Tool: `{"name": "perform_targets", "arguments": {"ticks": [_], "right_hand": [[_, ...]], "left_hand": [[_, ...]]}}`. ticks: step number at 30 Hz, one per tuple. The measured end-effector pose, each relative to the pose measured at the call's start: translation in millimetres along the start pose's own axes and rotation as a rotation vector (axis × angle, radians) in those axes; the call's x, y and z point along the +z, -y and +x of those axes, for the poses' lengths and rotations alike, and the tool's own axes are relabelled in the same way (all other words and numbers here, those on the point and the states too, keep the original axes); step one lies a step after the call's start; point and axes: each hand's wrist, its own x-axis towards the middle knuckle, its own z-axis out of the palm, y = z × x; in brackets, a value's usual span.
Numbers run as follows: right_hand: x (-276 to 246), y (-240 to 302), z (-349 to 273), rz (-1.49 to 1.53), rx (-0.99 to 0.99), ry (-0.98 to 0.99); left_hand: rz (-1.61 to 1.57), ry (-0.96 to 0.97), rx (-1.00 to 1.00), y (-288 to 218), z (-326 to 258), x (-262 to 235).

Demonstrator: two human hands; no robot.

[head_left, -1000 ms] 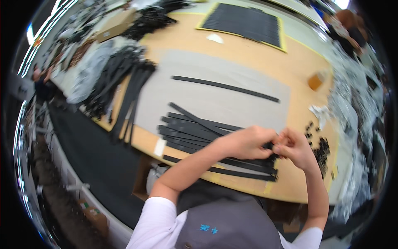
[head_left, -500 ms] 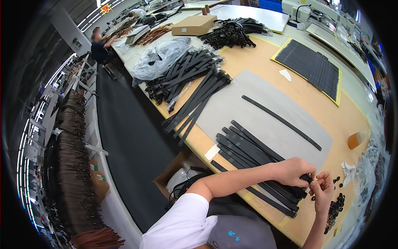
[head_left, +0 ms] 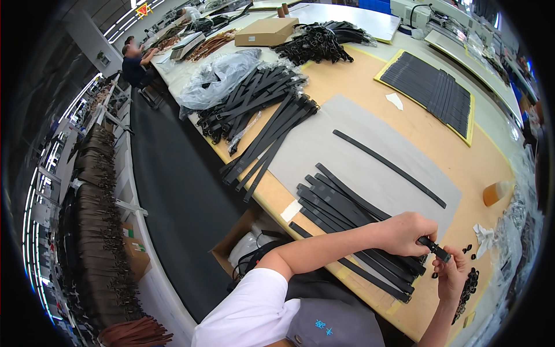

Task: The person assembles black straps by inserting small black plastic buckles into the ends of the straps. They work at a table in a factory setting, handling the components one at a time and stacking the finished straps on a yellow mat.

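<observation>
My left hand [head_left: 410, 233], its forearm reaching across the belts, is closed around a black belt [head_left: 433, 247] near its end. A short, dark end piece sticks out toward my right hand [head_left: 452, 274], whose thumb and fingers pinch its tip. Most of this belt is hidden by my left hand and arm. Beneath that arm lies a row of black belts [head_left: 336, 196], roughly side by side. One single black belt [head_left: 388, 168] rests apart on the grey sheet [head_left: 358, 133]. Beside my right hand are several small black belt loops [head_left: 469, 286], heaped and scattered.
Crossed black belts [head_left: 248, 104] and clear plastic [head_left: 219, 75] lie at the far left. Behind stand a cardboard box [head_left: 266, 32] and a yellow-edged board of straps [head_left: 428, 92]. An amber-filled cup [head_left: 495, 194] is at right. A person [head_left: 136, 66] sits far left.
The belt end has come into view between my hands, and both hands have drawn slightly apart. My right hand has tilted and now pinches the tip. The whole view has shifted a little.
</observation>
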Motion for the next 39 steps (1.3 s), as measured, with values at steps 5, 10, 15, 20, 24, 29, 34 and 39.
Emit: {"name": "perform_targets", "arguments": {"ticks": [5,10,15,20,24,29,34,39], "right_hand": [[8,-8,3,-0.179,-0.103,0.064],[39,2,0,-0.409,-0.049,0.074],[44,1,0,-0.519,0.074,0.067],[36,-6,0,-0.525,0.054,0.081],[23,-16,1,-0.368,-0.067,0.150],[6,-19,1,-0.215,-0.086,0.200],[4,-18,0,-0.139,-0.058,0.240],[5,-20,2,-0.154,-0.026,0.195]], "left_hand": [[0.073,-0.009,0.095,0,-3,7],[0.165,-0.014,0.183,7,-5,20],[0.169,0.039,0.150,10,-6,27],[0.132,0.075,0.166,8,-4,24],[0.088,0.072,0.084,3,-4,12],[-0.047,0.031,0.053,-1,-2,7],[-0.050,0.006,0.070,-2,-1,9],[0.039,-0.014,0.138,2,-2,14]]}}
